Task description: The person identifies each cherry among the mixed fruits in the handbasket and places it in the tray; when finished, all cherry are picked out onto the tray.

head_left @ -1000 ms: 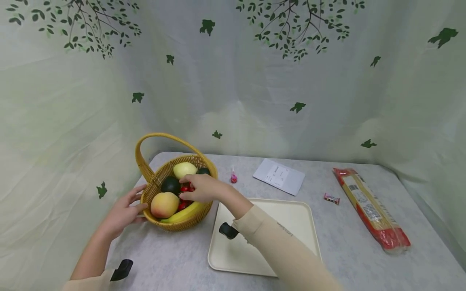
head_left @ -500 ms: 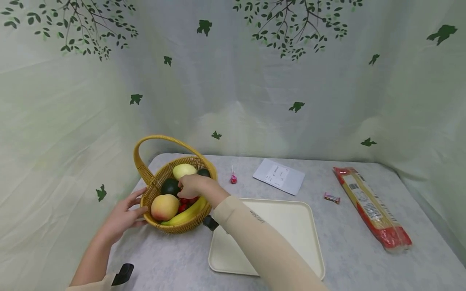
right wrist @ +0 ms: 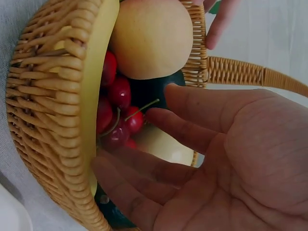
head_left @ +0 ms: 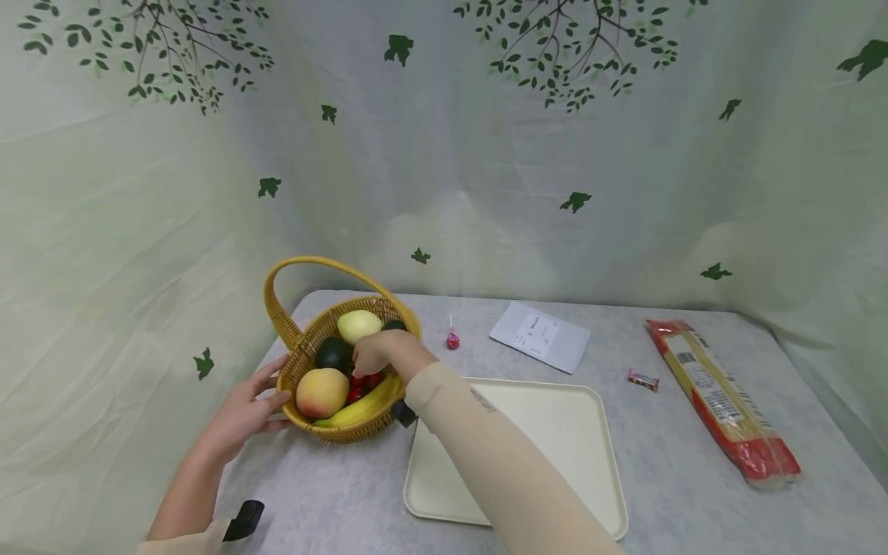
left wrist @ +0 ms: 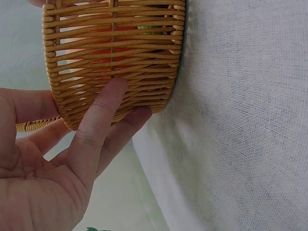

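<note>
A wicker basket (head_left: pixel 340 436) with a tall handle holds a peach (head_left: pixel 322 391), a banana (head_left: pixel 364 408), a dark green avocado-like fruit (head_left: pixel 334 354), a pale yellow-green round fruit (head_left: pixel 358 325) and red cherries (right wrist: pixel 119 91). My left hand (head_left: pixel 239 412) steadies the basket from the left. In the left wrist view its nearly straight fingers (left wrist: pixel 91 127) rest against the woven wall. My right hand (head_left: pixel 384 351) reaches down into the basket. Seen from the right wrist, thumb and fingers are spread around the stemmed cherries, with a gap between thumb and index fingertips.
Right of the basket lies a cream tray (head_left: pixel 576 432), partly under my right forearm. Behind it are a lollipop (head_left: pixel 453 340) and a grey-white labelled packet (head_left: pixel 541 338). Farther right are a small wrapped candy (head_left: pixel 644 379) and a long red-and-yellow noodle package (head_left: pixel 721 401).
My right hand has dipped deeper among the fruit, its wrist turning and forearm shifting left. My left hand stays at the basket's side. The head view has moved slightly.
</note>
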`<action>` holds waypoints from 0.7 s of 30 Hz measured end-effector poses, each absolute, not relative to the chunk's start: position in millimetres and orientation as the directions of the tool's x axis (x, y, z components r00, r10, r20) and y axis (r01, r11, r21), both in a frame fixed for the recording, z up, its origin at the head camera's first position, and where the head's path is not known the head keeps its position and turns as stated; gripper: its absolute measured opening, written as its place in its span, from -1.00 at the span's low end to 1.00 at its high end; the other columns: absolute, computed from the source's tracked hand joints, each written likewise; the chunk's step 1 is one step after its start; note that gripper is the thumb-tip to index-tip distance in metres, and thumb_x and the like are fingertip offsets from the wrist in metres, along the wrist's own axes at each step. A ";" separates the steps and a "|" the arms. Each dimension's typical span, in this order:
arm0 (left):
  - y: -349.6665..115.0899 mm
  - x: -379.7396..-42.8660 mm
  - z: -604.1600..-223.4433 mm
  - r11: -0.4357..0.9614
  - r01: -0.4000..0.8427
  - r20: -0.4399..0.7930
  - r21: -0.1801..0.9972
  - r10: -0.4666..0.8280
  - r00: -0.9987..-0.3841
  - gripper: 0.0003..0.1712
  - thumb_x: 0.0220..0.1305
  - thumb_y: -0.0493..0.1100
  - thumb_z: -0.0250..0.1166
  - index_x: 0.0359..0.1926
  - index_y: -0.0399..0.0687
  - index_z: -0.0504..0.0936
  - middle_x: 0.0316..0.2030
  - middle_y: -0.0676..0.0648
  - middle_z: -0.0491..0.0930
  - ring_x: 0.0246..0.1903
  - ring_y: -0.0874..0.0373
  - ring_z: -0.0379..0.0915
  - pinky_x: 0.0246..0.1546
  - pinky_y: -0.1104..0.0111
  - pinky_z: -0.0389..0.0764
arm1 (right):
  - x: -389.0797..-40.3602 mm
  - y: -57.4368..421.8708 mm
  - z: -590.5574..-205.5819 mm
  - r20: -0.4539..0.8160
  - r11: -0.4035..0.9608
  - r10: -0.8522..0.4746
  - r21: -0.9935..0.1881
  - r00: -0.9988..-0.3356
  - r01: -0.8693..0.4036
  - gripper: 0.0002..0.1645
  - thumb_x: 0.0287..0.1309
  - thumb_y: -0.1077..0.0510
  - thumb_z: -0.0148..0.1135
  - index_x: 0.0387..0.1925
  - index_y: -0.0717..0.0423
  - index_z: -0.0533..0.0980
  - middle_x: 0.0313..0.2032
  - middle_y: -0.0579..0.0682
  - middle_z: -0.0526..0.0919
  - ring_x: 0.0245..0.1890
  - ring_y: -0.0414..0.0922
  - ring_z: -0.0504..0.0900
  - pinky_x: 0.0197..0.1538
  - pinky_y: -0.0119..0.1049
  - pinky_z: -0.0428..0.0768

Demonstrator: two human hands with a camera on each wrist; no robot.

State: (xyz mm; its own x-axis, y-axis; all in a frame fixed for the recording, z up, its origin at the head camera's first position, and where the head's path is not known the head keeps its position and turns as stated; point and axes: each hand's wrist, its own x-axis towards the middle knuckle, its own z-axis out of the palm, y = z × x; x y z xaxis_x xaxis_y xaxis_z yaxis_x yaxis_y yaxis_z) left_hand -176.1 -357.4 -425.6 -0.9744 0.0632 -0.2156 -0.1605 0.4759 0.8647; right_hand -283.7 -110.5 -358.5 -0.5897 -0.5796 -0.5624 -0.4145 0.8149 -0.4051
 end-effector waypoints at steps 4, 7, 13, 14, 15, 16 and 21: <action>-356.3 -176.8 -424.8 0.487 -0.165 -0.219 0.858 0.055 -0.974 -0.14 0.65 -0.28 0.09 0.76 -0.08 -0.13 0.52 -0.59 0.11 0.08 -0.04 0.69 -0.09 0.19 0.86 | -288.2 -115.5 -360.6 -0.582 0.833 -0.551 -0.432 -0.598 -0.346 -0.60 0.63 -0.05 0.09 0.30 -0.05 0.60 0.09 -0.16 0.60 0.17 -0.12 0.62 0.15 -0.29 0.70; -355.9 -178.0 -425.1 0.494 -0.166 -0.218 0.854 0.051 -0.975 -0.14 0.64 -0.27 0.10 0.76 -0.07 -0.12 0.53 -0.59 0.11 0.10 -0.05 0.67 -0.09 0.20 0.86 | -292.1 -119.8 -364.0 -0.588 0.838 -0.540 -0.444 -0.602 -0.318 -0.72 0.63 -0.03 0.11 0.12 -0.01 0.61 -0.10 -0.15 0.54 0.05 -0.10 0.63 0.01 -0.31 0.71; -355.5 -177.4 -425.0 0.505 -0.171 -0.221 0.846 0.041 -0.974 -0.14 0.65 -0.27 0.09 0.76 -0.06 -0.13 0.54 -0.59 0.11 0.16 -0.11 0.64 -0.08 0.19 0.86 | -295.5 -125.9 -368.0 -0.601 0.880 -0.466 -0.389 -0.649 -0.271 -0.60 0.57 -0.08 0.20 0.30 -0.08 0.52 -0.15 -0.08 0.54 -0.21 -0.09 0.59 -0.26 -0.34 0.62; -355.5 -177.2 -424.9 0.507 -0.172 -0.223 0.844 0.040 -0.974 -0.13 0.65 -0.26 0.09 0.76 -0.06 -0.13 0.54 -0.59 0.10 0.18 -0.13 0.62 -0.07 0.18 0.86 | -295.7 -126.8 -368.4 -0.602 0.887 -0.453 -0.380 -0.657 -0.263 -0.54 0.56 -0.09 0.21 0.36 -0.09 0.49 -0.13 -0.06 0.55 -0.25 -0.09 0.58 -0.28 -0.33 0.62; -355.5 -176.8 -424.7 0.506 -0.175 -0.225 0.845 0.039 -0.974 -0.13 0.65 -0.26 0.09 0.76 -0.05 -0.13 0.55 -0.58 0.10 0.21 -0.16 0.60 -0.06 0.18 0.86 | -295.7 -127.6 -368.2 -0.605 0.894 -0.439 -0.372 -0.664 -0.251 -0.47 0.55 -0.09 0.22 0.43 -0.11 0.46 -0.12 -0.06 0.56 -0.27 -0.09 0.58 -0.28 -0.32 0.61; -355.6 -176.5 -424.7 0.504 -0.176 -0.226 0.846 0.039 -0.973 -0.13 0.64 -0.26 0.10 0.76 -0.05 -0.13 0.55 -0.58 0.10 0.24 -0.18 0.57 -0.06 0.17 0.86 | -295.5 -128.3 -367.9 -0.609 0.900 -0.424 -0.367 -0.671 -0.236 -0.42 0.54 -0.10 0.23 0.48 -0.15 0.42 -0.11 -0.05 0.56 -0.29 -0.09 0.58 -0.28 -0.31 0.61; -357.8 -175.1 -426.1 0.487 -0.184 -0.231 0.854 0.038 -0.972 -0.12 0.64 -0.27 0.10 0.76 -0.04 -0.14 0.55 -0.56 0.09 0.29 -0.23 0.52 -0.02 0.14 0.85 | -293.6 -131.3 -366.0 -0.623 0.908 -0.413 -0.339 -0.664 -0.246 -0.49 0.55 -0.05 0.22 0.42 -0.10 0.46 -0.19 -0.07 0.53 -0.37 -0.12 0.56 -0.33 -0.33 0.62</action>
State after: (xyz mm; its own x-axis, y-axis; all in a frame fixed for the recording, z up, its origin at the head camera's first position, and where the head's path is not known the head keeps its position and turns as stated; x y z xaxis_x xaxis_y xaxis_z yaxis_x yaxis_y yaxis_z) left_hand -175.1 -357.8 -426.1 -0.9722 0.0385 -0.2311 -0.1837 0.4870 0.8539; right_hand -293.6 -131.3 -366.0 -0.6640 -0.4129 -0.6234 -0.2462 0.9079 -0.3392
